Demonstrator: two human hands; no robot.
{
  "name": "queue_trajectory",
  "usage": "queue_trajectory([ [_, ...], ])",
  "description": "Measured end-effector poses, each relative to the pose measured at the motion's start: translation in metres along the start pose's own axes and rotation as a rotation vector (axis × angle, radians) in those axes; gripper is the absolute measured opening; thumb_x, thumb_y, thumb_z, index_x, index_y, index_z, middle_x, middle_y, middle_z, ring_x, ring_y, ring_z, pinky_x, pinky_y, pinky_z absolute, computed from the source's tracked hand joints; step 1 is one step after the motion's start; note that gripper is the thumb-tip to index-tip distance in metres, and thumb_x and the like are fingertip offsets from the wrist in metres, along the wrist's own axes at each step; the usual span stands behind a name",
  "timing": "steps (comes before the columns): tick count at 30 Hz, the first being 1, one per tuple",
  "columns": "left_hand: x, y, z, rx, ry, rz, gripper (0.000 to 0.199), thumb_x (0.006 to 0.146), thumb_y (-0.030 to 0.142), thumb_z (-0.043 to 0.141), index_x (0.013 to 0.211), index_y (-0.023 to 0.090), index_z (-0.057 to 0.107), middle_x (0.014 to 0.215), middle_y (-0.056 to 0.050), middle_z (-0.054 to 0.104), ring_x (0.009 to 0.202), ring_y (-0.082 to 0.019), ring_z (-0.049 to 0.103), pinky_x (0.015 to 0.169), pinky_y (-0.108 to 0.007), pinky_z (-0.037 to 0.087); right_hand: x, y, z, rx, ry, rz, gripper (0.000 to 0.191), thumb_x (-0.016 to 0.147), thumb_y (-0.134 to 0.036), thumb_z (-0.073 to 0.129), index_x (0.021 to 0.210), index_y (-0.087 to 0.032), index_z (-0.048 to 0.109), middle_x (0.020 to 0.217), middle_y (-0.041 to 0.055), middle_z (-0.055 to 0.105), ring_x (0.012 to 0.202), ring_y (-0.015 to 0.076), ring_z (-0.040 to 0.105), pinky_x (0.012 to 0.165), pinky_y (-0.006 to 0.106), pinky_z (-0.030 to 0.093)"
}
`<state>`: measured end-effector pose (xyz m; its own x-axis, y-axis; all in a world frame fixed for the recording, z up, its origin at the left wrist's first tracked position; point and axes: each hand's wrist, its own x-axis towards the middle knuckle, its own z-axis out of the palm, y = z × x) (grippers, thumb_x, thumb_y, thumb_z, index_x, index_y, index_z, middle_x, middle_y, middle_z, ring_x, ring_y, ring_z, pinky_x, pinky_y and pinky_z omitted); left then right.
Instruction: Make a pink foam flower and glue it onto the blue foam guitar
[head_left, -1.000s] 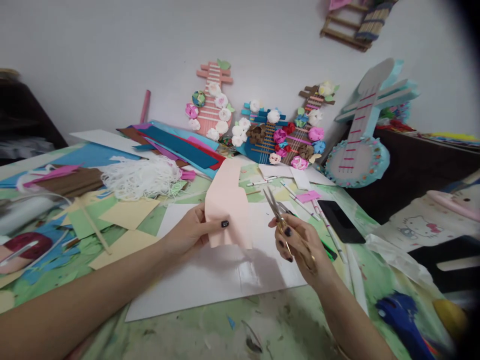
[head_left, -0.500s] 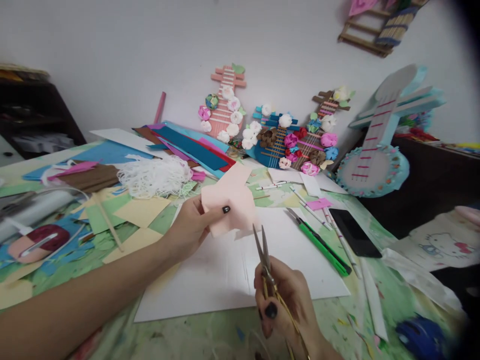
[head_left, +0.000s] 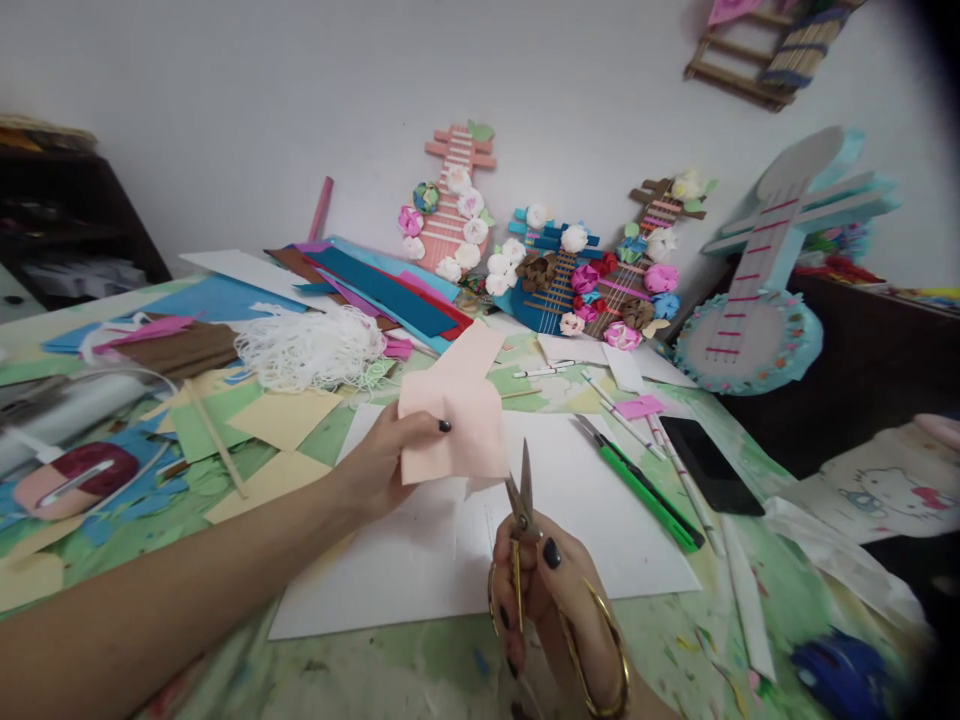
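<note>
My left hand [head_left: 382, 450] pinches a peach paper cutout [head_left: 461, 425] between thumb and fingers, holding it above a white board [head_left: 615, 550]. The cutout has a wide lower part and a narrower strip pointing up and away. In my right hand [head_left: 562, 590] are gold-handled scissors [head_left: 524, 510], gripped by their loops. Their blades are parted and point upward, close to the cutout's lower right edge. Whether a blade touches the paper I cannot tell. To the right of the scissors, a green utility knife [head_left: 649, 495] lies across the board's edge.
A black phone [head_left: 711, 465] lies at the right. White string [head_left: 311, 348] is heaped on the left, near yellow paper pieces [head_left: 289, 420]. Flower-covered paper instruments [head_left: 555, 285] lean on the wall. A blue object [head_left: 844, 675] sits at the lower right.
My right hand has turned and the scissor blades have spread wider, with the handles opened. The peach paper in my left hand has tilted to show more of its flat face.
</note>
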<state>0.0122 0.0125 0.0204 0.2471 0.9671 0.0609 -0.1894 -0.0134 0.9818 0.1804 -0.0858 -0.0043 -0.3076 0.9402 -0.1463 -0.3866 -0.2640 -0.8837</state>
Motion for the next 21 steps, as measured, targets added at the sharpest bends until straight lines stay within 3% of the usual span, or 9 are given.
queue_trajectory([
  [5, 0.0008, -0.0038, -0.0007, -0.544, -0.233, -0.138, 0.05, 0.065, 0.014, 0.049, 0.114, 0.014, 0.058, 0.121, -0.01, 0.063, 0.119, -0.03, 0.053, 0.101, -0.046, 0.043, -0.0005, 0.0046, 0.001, 0.067, 0.091, -0.03, 0.045, 0.078, -0.061, 0.055, 0.08, -0.017, 0.052, 0.049, -0.0047, 0.051, 0.031, 0.0049, 0.042, 0.031, 0.015, 0.036],
  [8, -0.0003, -0.0021, 0.0006, -0.744, -0.298, -0.176, 0.062, 0.062, 0.009, 0.047, 0.125, 0.014, 0.05, 0.127, -0.01, 0.059, 0.121, -0.029, 0.052, 0.104, -0.05, 0.039, 0.0018, 0.0044, 0.0013, 0.105, 0.129, -0.013, 0.043, 0.079, -0.06, 0.055, 0.079, -0.017, 0.052, 0.047, -0.005, 0.051, 0.03, 0.0055, 0.042, 0.031, 0.016, 0.037],
  [11, -0.0015, -0.0004, 0.0016, -0.844, -0.297, -0.206, 0.072, 0.058, 0.007, 0.047, 0.13, 0.013, 0.043, 0.129, -0.012, 0.057, 0.117, -0.029, 0.055, 0.103, -0.05, 0.04, 0.0039, 0.0033, 0.0013, 0.106, 0.105, 0.009, 0.045, 0.076, -0.061, 0.057, 0.077, -0.017, 0.053, 0.046, -0.0044, 0.051, 0.03, 0.0065, 0.043, 0.032, 0.017, 0.038],
  [14, -0.0024, 0.0013, 0.0032, -0.89, -0.245, -0.243, 0.08, 0.052, 0.006, 0.046, 0.132, 0.009, 0.04, 0.125, -0.017, 0.058, 0.1, -0.024, 0.064, 0.097, -0.043, 0.046, 0.0046, 0.0014, 0.0025, 0.105, 0.14, -0.01, 0.044, 0.076, -0.06, 0.057, 0.074, -0.017, 0.053, 0.046, -0.0048, 0.049, 0.03, 0.0061, 0.042, 0.031, 0.017, 0.036],
  [17, -0.0028, 0.0026, 0.0053, -0.905, -0.223, -0.262, 0.079, 0.051, 0.007, 0.047, 0.13, 0.008, 0.043, 0.12, -0.019, 0.06, 0.082, -0.019, 0.065, 0.085, -0.036, 0.051, 0.0036, -0.0014, 0.0031, 0.101, 0.198, -0.065, 0.042, 0.076, -0.059, 0.057, 0.073, -0.017, 0.052, 0.047, -0.0049, 0.048, 0.031, 0.0059, 0.041, 0.031, 0.017, 0.036],
  [21, -0.0001, 0.0004, 0.005, -0.895, -0.233, -0.298, 0.075, 0.051, 0.008, 0.049, 0.126, 0.007, 0.048, 0.113, -0.018, 0.062, 0.077, -0.017, 0.062, 0.079, -0.034, 0.051, -0.003, -0.0046, 0.0028, -0.011, 0.144, -0.122, 0.047, 0.072, -0.064, 0.06, 0.077, -0.018, 0.052, 0.05, -0.0045, 0.049, 0.033, 0.0058, 0.041, 0.031, 0.016, 0.034],
])
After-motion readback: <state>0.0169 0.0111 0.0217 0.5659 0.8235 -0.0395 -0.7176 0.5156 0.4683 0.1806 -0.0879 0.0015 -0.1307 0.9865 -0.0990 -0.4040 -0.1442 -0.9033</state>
